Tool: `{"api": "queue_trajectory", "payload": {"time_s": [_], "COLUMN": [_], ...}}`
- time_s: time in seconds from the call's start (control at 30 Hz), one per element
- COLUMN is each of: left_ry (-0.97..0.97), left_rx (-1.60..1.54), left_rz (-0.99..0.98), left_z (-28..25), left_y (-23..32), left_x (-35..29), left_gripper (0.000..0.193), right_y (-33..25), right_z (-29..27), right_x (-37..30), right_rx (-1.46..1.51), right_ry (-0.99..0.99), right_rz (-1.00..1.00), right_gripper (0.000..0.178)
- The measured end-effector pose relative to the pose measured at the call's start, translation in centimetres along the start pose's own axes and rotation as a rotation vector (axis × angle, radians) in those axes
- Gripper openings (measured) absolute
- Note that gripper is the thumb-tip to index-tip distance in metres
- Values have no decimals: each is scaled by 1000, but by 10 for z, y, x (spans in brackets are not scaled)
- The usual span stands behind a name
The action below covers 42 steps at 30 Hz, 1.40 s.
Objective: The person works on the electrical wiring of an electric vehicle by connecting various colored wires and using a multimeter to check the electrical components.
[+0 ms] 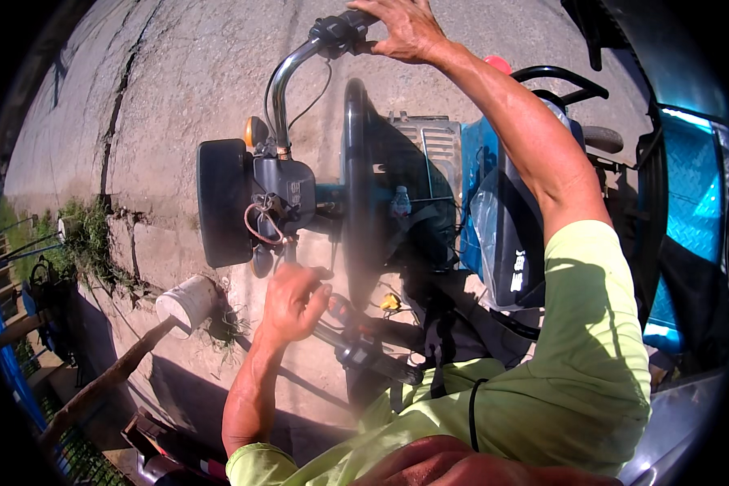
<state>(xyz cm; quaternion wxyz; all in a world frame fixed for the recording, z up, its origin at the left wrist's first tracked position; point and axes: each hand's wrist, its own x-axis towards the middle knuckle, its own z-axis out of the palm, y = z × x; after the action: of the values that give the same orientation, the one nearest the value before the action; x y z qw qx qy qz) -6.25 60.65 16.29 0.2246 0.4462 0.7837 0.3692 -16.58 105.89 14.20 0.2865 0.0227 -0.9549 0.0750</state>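
A three-wheeled vehicle's handlebar (283, 85) runs across the middle of the view, with a black headlamp housing (223, 202) on the left. At the far end of the bar my right hand (405, 31) is closed on the black handlebar grip (340, 32). My left hand (294, 301) is curled over the near side of the bar, below the dash unit (287, 190); whatever its fingers hold is hidden. A pinkish cord (259, 215) loops beside the dash unit. The near handlebar grip (385, 364) lies free of my left hand.
A black seat (514, 235) on a blue body is to the right, partly under clear plastic. A small bottle (400, 201) stands behind the round black front guard (354, 162). On the left are a white bucket (186, 306), a wooden pole (109, 381) and weeds (89, 243).
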Motion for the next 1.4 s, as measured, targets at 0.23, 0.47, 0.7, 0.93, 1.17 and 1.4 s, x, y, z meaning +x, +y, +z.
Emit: {"api": "queue_trajectory", "payload": {"time_s": [0.23, 0.47, 0.7, 0.93, 1.17, 1.4], "left_ry": [7, 8, -18, 0, -14, 23], "left_rx": [-4, -7, -6, 17, 16, -73], "left_rz": [-6, -1, -22, 30, -42, -2], "left_z": [0, 1, 0, 1, 1, 1], "left_y": [1, -2, 1, -2, -7, -6], "left_x": [-1, -1, 1, -1, -10, -10], "left_gripper": [19, 19, 21, 19, 24, 26], "right_y": [13, 25, 29, 15, -5, -71], "right_z": [16, 29, 30, 20, 23, -3], "right_x": [-3, -6, -6, -3, -15, -85], "right_rx": [32, 59, -46, 129, -5, 47], "right_ry": [-9, -23, -76, 22, 50, 83], "right_rz": [-35, -68, -139, 33, 156, 486], "right_gripper": [61, 54, 44, 52, 62, 57]}}
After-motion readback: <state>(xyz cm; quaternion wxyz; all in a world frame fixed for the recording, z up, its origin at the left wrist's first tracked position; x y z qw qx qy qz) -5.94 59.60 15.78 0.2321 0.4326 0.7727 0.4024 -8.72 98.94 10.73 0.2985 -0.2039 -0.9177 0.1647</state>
